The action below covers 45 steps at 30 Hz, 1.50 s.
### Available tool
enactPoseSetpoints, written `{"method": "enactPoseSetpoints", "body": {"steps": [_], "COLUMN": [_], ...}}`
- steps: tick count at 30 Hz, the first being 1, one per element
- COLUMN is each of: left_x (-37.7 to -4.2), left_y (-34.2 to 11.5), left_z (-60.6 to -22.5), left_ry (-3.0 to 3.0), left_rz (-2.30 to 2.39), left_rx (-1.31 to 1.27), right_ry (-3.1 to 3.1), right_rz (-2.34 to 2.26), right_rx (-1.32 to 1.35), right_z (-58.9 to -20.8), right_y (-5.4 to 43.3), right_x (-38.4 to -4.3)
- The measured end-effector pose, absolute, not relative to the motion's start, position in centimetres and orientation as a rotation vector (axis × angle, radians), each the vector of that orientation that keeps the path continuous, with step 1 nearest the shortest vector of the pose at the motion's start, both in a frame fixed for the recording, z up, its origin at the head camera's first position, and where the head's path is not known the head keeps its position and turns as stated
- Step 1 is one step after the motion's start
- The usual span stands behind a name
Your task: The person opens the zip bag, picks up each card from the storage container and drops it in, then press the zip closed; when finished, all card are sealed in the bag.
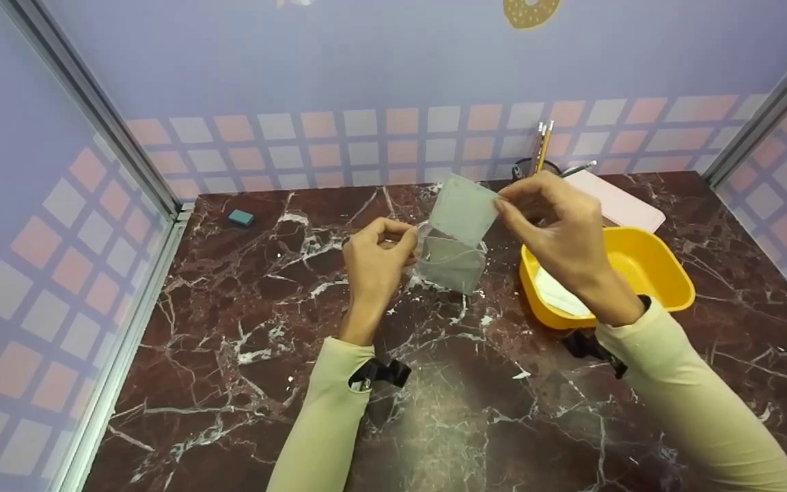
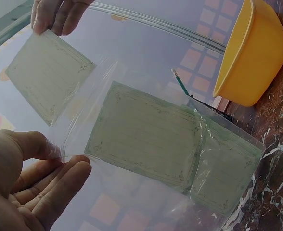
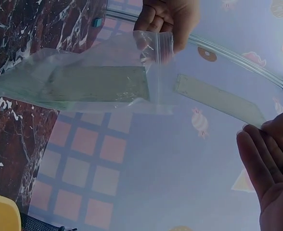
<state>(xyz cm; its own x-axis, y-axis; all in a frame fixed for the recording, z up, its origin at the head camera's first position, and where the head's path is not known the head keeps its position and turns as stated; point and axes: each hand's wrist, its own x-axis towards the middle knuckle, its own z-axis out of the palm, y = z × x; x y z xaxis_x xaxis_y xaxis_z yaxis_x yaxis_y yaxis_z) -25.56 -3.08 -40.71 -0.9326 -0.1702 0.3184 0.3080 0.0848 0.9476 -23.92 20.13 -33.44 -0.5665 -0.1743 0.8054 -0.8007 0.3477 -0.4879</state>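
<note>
My left hand (image 1: 376, 263) pinches the edge of a clear zip bag (image 1: 455, 270) near its mouth. Inside the bag, pale green paper cards (image 2: 146, 137) with a patterned border show through the plastic. My right hand (image 1: 561, 229) pinches a similar loose card (image 1: 463, 208) by one corner, between thumb and fingers. In the head view this card is tilted and overlaps the top of the bag. The right wrist view shows the loose card (image 3: 218, 101) apart from the bag's zip edge (image 3: 165, 72).
A yellow basin (image 1: 682, 297) with a folded white item (image 1: 561, 295) in it stands at the right. Behind it are a pink notebook (image 1: 615, 198) and a dark mesh holder (image 1: 522, 169) with pencils (image 1: 542, 147). A small teal block (image 1: 240, 217) lies at the back left.
</note>
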Motion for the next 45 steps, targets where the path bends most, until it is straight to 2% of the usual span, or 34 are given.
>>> {"method": "enactPoseSetpoints", "body": {"steps": [45], "left_x": [-25.7], "left_y": [-3.3], "left_z": [-40.7], "left_ry": [-2.006], "left_rz": [-1.907], "left_rx": [-0.150], "right_ry": [-2.159], "right_rz": [0.919], "right_rx": [0.987], "right_z": [-37.4], "right_y": [19.2], "right_x": [-25.9]}}
